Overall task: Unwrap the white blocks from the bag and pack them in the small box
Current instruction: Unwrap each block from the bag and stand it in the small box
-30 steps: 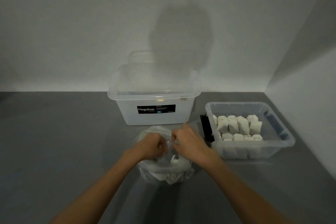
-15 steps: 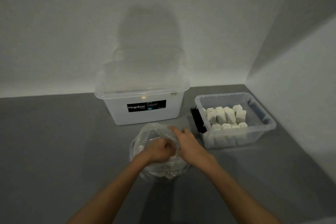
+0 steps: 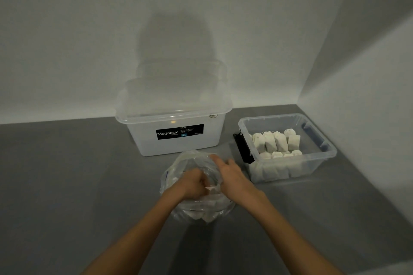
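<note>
At the bag [image 3: 178, 168] mouth, left hand [image 3: 192, 184] tight on plastic; right hand [image 3: 233, 179]: hold unclear.

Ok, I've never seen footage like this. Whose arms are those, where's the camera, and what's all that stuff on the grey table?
There's no machine here. These are a person's two bare arms, filmed by a camera worn on their head and looking down. The left hand and right hand are both at the mouth of a clear plastic bag holding white blocks on the grey table. I can't tell whether they grip plastic or a block. To the right is a small clear box with packed blocks inside. Behind the bag stands a bigger tub labelled Megabox.
</note>
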`<state>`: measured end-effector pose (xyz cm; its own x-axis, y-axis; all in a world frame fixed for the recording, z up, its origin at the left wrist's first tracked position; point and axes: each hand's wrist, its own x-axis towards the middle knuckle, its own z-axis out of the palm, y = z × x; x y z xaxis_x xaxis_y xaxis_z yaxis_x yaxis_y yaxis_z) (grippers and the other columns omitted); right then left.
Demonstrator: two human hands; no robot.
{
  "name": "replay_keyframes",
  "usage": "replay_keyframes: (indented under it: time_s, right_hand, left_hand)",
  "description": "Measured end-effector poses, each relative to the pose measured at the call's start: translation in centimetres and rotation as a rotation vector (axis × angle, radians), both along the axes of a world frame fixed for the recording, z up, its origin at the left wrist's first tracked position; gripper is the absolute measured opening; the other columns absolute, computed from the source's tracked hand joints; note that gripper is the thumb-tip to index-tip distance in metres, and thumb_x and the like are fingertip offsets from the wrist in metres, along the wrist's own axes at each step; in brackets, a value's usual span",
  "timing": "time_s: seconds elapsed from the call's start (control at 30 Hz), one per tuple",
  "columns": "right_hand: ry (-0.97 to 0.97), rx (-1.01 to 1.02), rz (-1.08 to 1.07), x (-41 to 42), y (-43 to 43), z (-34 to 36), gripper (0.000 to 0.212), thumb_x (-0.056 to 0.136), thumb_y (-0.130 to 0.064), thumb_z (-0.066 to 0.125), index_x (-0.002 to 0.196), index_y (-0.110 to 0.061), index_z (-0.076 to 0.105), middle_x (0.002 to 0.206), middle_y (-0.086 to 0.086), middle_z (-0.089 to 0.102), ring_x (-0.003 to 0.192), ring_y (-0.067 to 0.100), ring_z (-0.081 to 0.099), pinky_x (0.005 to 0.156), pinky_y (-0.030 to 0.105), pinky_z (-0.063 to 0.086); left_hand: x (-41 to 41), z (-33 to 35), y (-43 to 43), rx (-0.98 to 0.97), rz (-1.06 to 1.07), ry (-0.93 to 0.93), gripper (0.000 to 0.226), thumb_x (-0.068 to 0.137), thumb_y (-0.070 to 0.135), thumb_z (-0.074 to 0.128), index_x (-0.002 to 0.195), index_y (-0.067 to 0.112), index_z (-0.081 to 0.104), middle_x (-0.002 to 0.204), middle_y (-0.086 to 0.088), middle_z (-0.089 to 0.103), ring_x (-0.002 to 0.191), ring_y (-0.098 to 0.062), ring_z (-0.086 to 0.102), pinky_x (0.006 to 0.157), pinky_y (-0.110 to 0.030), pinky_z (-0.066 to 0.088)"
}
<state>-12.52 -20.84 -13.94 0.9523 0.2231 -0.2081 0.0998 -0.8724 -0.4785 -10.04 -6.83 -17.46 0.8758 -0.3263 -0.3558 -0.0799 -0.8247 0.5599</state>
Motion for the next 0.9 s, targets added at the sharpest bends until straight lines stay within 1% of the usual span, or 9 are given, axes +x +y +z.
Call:
replay_keyframes:
  time_s: [0.1, 0.23, 0.37, 0.43, 0.53, 0.63, 0.7, 0.8, 0.9]
  right_hand:
    - [-0.012, -0.011, 0.008, 0.0, -0.2, 0.0, 0.082, 0.086, 0.008, 0.052, 0.148, -0.033, 0.019, 0.131, 0.015, 0.037, 0.122, 0.035, 0.043, 0.102, 0.045, 0.043]
    - [-0.037, -0.101, 0.001, -0.2, 0.0, 0.2, 0.073, 0.088, 0.001, 0.054, 0.148, -0.026, 0.022, 0.136, 0.016, 0.034, 0.125, 0.037, 0.038, 0.101, 0.045, 0.043]
    - [-0.298, -0.204, 0.009, -0.3, 1.2, 1.1, 0.053, 0.089, -0.004, 0.056, 0.139, -0.017, 0.042, 0.134, 0.012, 0.038, 0.123, 0.032, 0.04, 0.1, 0.039, 0.042]
    - [-0.38, -0.1, 0.044, -0.1, 2.0, 1.5, 0.04, 0.09, -0.002, 0.055, 0.129, -0.012, 0.054, 0.129, 0.009, 0.045, 0.115, 0.027, 0.048, 0.092, 0.033, 0.047]
    - [-0.322, 0.143, 0.015, 0.3, 3.0, 1.8, 0.024, 0.093, -0.008, 0.054, 0.115, -0.011, 0.062, 0.117, 0.007, 0.056, 0.098, 0.022, 0.06, 0.081, 0.031, 0.053]
    - [-0.187, 0.372, -0.08, 0.4, 3.7, 2.2, 0.028, 0.095, -0.03, 0.054, 0.118, -0.016, 0.061, 0.106, 0.004, 0.067, 0.091, 0.015, 0.063, 0.075, 0.023, 0.05]
    - [-0.113, 0.437, -0.085, 0.3, 3.9, 2.3, 0.034, 0.091, -0.041, 0.058, 0.119, -0.022, 0.06, 0.093, -0.002, 0.067, 0.083, 0.01, 0.062, 0.07, 0.021, 0.047]
    - [-0.03, 0.658, -0.134, 0.1, 4.0, 2.2, 0.019, 0.086, -0.028, 0.069, 0.104, -0.021, 0.064, 0.071, -0.009, 0.061, 0.066, 0.007, 0.061, 0.061, 0.023, 0.049]
    - [0.106, 0.948, -0.218, -0.1, 3.6, 2.3, 0.019, 0.086, -0.016, 0.07, 0.103, -0.008, 0.066, 0.081, 0.006, 0.071, 0.071, 0.013, 0.069, 0.056, 0.022, 0.053]
  left_hand:
    - [0.1, 0.8, 0.7, -0.056, 0.045, -0.041, 0.027, 0.083, 0.015, 0.065, 0.063, 0.023, 0.051, 0.066, 0.007, 0.05, 0.068, -0.012, 0.051, 0.061, -0.018, 0.039]
    - [-0.1, 2.3, 1.6, -0.14, 0.156, -0.163, 0.021, 0.085, 0.016, 0.063, 0.069, 0.023, 0.052, 0.069, 0.009, 0.053, 0.062, -0.005, 0.05, 0.051, -0.013, 0.04]
    - [-0.3, 3.3, 3.0, -0.154, 0.255, -0.239, 0.016, 0.087, 0.019, 0.061, 0.074, 0.023, 0.052, 0.076, 0.004, 0.059, 0.069, -0.01, 0.057, 0.054, -0.017, 0.039]
    - [-0.4, 3.6, 4.0, -0.189, 0.325, -0.247, 0.014, 0.087, 0.018, 0.061, 0.076, 0.021, 0.053, 0.079, -0.004, 0.065, 0.076, -0.02, 0.063, 0.057, -0.02, 0.042]
    - [-1.0, 4.4, 5.0, -0.283, 0.419, -0.271, 0.009, 0.088, 0.019, 0.063, 0.081, 0.015, 0.058, 0.08, -0.013, 0.07, 0.079, -0.025, 0.067, 0.065, -0.028, 0.049]
    - [-1.8, 5.1, 5.3, -0.424, 0.441, -0.257, 0.012, 0.089, 0.021, 0.064, 0.09, 0.01, 0.061, 0.082, -0.014, 0.07, 0.079, -0.026, 0.068, 0.075, -0.038, 0.053]
    - [-2.2, 5.5, 5.2, -0.523, 0.44, -0.244, 0.014, 0.089, 0.02, 0.064, 0.094, 0.007, 0.062, 0.083, -0.015, 0.07, 0.077, -0.023, 0.067, 0.074, -0.035, 0.053]
    - [-2.8, 5.9, 4.9, -0.648, 0.474, -0.246, 0.016, 0.088, 0.017, 0.065, 0.096, 0.004, 0.063, 0.077, -0.011, 0.068, 0.066, -0.011, 0.062, 0.061, -0.019, 0.05]
    - [-3.3, 6.4, 4.7, -0.822, 0.517, -0.142, 0.021, 0.086, 0.015, 0.068, 0.103, 0.004, 0.062, 0.083, -0.014, 0.067, 0.068, -0.01, 0.063, 0.059, -0.018, 0.052]
